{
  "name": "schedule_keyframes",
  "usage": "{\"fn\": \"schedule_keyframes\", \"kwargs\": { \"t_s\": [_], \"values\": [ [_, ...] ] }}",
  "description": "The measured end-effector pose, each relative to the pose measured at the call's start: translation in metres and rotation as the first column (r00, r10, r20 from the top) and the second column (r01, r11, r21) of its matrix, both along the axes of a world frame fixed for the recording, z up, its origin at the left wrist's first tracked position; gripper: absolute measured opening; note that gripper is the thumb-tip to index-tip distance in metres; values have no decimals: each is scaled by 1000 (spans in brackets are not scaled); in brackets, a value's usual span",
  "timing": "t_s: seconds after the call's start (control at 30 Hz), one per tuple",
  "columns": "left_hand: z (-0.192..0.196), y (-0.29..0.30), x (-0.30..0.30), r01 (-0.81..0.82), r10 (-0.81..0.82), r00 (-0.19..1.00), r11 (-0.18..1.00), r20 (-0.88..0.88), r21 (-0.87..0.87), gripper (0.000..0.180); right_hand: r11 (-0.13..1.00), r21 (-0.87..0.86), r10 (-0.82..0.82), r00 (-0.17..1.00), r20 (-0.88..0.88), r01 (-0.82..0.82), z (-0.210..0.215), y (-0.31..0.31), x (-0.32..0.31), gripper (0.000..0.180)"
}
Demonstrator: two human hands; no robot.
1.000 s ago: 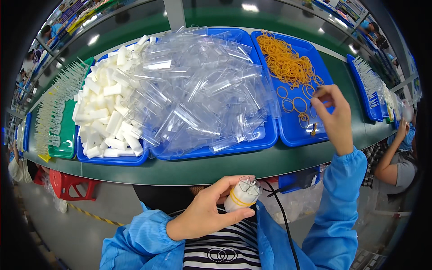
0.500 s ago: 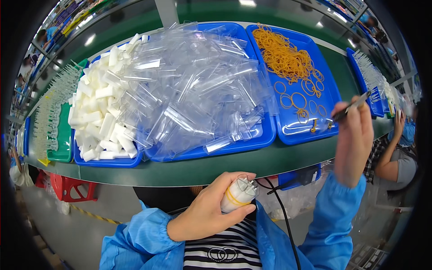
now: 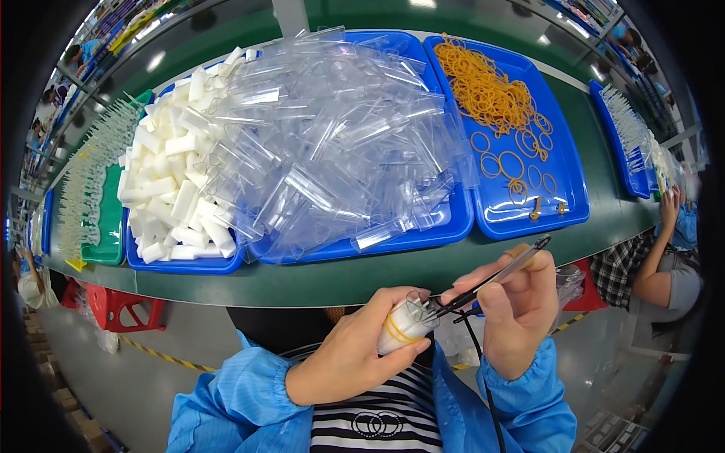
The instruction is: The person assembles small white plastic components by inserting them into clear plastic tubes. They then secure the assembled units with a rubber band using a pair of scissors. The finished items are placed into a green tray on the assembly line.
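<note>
In my left hand [image 3: 340,357] is a short, thick bundle of white pieces [image 3: 402,334] with clear plastic around its top end. A yellow rubber band [image 3: 394,330] is wrapped about its middle. My right hand [image 3: 521,313] grips a pair of slim black tweezers [image 3: 501,271]. Their points reach down to the bundle's top end; whether they hold anything there is too small to tell. Both hands are in front of the bench's near edge. Left-hand fingers curl around the bundle, while the right-hand fingers pinch the tweezers near the upper end.
On the green bench [image 3: 340,284] lie blue trays with white foam blocks [image 3: 181,198], clear plastic sleeves [image 3: 332,143] and orange rubber bands [image 3: 491,87]. A green tray [image 3: 106,226] carries white spiky parts. A black cable [image 3: 479,355] hangs by my right hand. Another person [image 3: 668,257] sits at right.
My right hand has come down and left from beside the rubber band tray, bringing the tweezers to the bundle's top. The left hand still holds the bundle in nearly the same place.
</note>
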State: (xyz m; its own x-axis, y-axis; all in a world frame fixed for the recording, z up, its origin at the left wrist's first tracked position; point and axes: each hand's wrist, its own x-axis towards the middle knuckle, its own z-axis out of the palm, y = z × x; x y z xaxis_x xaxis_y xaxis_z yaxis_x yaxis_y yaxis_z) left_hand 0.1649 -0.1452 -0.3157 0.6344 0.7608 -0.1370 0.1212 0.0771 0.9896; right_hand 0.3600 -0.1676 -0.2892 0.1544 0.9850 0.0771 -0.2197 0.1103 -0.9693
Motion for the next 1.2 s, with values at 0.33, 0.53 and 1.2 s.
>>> {"fn": "schedule_keyframes", "kwargs": {
  "t_s": [0.33,0.53,1.2],
  "values": [
    [1,-2,-2,-18,57,987,968,-152,249,61,981,193,-66,968,244,18,6,-9,-4,31],
    [6,-4,0,6,77,973,933,-216,360,61,993,105,-61,997,52,55,2,-9,-9,30],
    [2,-5,0,49,28,975,941,-220,336,62,996,67,-73,989,129,65,-3,-14,-10,28]
  ]
}}
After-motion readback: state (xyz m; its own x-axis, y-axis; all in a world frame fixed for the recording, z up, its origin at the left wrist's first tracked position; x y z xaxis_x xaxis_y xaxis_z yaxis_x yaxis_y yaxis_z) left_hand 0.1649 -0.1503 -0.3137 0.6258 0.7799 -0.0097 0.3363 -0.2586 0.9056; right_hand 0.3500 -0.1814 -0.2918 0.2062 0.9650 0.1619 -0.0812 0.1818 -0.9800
